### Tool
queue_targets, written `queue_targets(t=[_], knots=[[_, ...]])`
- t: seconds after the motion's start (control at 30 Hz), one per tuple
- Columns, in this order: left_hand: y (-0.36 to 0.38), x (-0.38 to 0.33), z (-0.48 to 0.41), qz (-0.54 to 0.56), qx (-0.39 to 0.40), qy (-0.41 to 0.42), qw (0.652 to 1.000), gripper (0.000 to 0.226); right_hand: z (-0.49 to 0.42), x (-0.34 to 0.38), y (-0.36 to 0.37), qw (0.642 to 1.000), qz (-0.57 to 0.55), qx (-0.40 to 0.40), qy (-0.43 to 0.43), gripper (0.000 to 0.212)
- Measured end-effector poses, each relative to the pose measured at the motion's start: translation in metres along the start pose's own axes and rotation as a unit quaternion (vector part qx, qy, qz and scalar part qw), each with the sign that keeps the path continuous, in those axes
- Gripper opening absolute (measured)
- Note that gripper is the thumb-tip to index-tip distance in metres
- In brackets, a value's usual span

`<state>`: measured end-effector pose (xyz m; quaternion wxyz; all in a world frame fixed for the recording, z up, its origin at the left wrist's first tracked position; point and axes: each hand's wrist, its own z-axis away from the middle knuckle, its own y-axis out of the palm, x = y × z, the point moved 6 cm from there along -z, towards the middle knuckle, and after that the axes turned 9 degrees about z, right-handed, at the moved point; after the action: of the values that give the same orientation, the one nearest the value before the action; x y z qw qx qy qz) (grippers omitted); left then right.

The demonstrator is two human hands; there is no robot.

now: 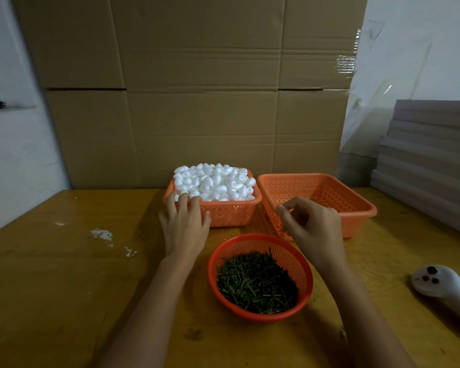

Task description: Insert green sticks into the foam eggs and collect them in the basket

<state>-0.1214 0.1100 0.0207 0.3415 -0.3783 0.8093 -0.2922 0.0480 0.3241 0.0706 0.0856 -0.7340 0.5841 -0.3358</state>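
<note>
A: Left hand first. What do we log?
B: Spread, fingers nearly straight, gripping nothing. The fingertips rest on the near-left corner of the egg basket, touching its rim and the nearest foam eggs.
A: Right hand?
B: Fingers curled in, thumb bent toward the forefinger with a gap between them. Its palm faces away from us, so we cannot tell whether it has hold of anything. It hangs over the near-left corner of the wide basket.
A: Task things?
B: We see the eggs heaped above the rim of the egg basket, toward the back of the table. The wide basket sits just beside it on the right. Touching or not, we cannot tell. The green sticks lie loose in the round basket, nearest us, between the two forearms.
A: Surroundings, quick.
B: We note cardboard standing upright behind the baskets and grey boards stacked at the right. A white handset lies on the table's right side and white flecks on its left.
</note>
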Motion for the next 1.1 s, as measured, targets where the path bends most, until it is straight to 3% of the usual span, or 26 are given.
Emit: queue_targets(t=[0.13, 0.27, 0.4, 0.53, 0.7, 0.87, 1.1], knots=[[-0.013, -0.005, -0.001, 0.032, -0.075, 0.037, 0.996, 0.04, 0.0, 0.0, 0.001, 1.0, -0.003, 0.003, 0.001, 0.015], [-0.03, -0.018, 0.004, 0.142, -0.182, 0.12, 0.966, 0.029, 0.0, 0.003, 0.005, 1.0, -0.003, 0.027, -0.013, 0.018], [-0.041, -0.032, 0.013, 0.184, -0.222, 0.181, 0.94, 0.013, 0.003, 0.012, 0.017, 0.99, -0.019, 0.119, -0.072, 0.019], [-0.039, -0.041, 0.021, 0.194, -0.188, 0.225, 0.936, 0.012, 0.011, 0.02, 0.034, 0.966, 0.007, 0.226, -0.121, 0.027], [-0.028, -0.042, 0.022, 0.218, -0.119, 0.223, 0.943, 0.028, 0.022, 0.028, 0.046, 0.933, 0.032, 0.323, -0.157, 0.044], [-0.024, -0.044, 0.022, 0.224, -0.095, 0.247, 0.938, 0.029, 0.029, 0.028, 0.055, 0.905, 0.036, 0.394, -0.156, 0.038], [-0.023, -0.043, 0.022, 0.241, -0.075, 0.255, 0.933, 0.023, 0.031, 0.028, 0.057, 0.898, 0.02, 0.415, -0.144, 0.02]])
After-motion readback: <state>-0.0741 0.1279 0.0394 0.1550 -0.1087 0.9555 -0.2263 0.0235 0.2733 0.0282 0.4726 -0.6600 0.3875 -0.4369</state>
